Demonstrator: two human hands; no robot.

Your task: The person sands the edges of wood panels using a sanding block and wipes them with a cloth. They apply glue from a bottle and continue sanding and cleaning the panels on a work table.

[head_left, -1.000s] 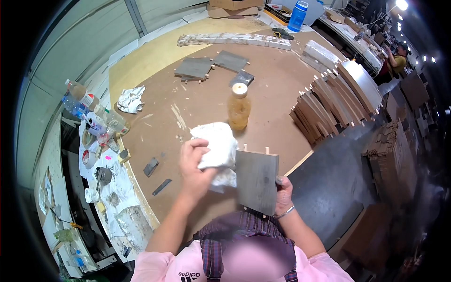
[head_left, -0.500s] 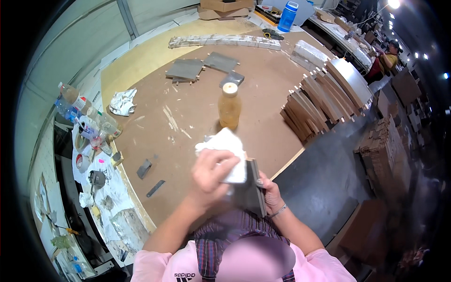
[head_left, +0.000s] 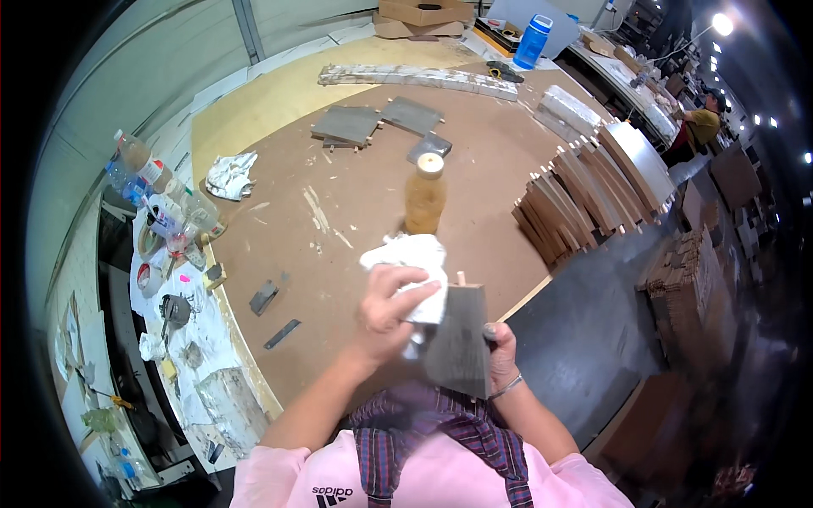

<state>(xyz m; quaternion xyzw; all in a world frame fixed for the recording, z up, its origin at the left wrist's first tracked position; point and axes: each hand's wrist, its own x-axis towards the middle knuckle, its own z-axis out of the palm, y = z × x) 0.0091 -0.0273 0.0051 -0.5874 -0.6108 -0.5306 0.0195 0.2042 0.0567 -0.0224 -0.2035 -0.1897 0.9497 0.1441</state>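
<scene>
A white cloth [head_left: 415, 254] is bunched in my left hand [head_left: 389, 311], whose fingers are closed round it. The cloth lies against the upper left edge of a grey wooden panel [head_left: 461, 343]. My right hand [head_left: 503, 354] grips this panel by its right edge, thumb on the near face. A light dowel peg sticks out of the panel's top end. Just beyond the cloth stands a bottle of amber liquid [head_left: 425, 196] with a white cap. Part of the panel's left side is hidden by my left hand and the cloth.
Dowelled panels [head_left: 584, 190] stand in a row along the table's right side. Flat grey panels [head_left: 347, 124] and a crumpled rag [head_left: 230, 176] lie farther back. Bottles [head_left: 182, 207] crowd the left edge. A blue water bottle [head_left: 533, 41] stands far back; a person [head_left: 703, 124] is at the distant right.
The panel has turned from edge-on so its broad grey face shows. My left hand and the cloth remain at its upper left. The whole view has shifted slightly.
</scene>
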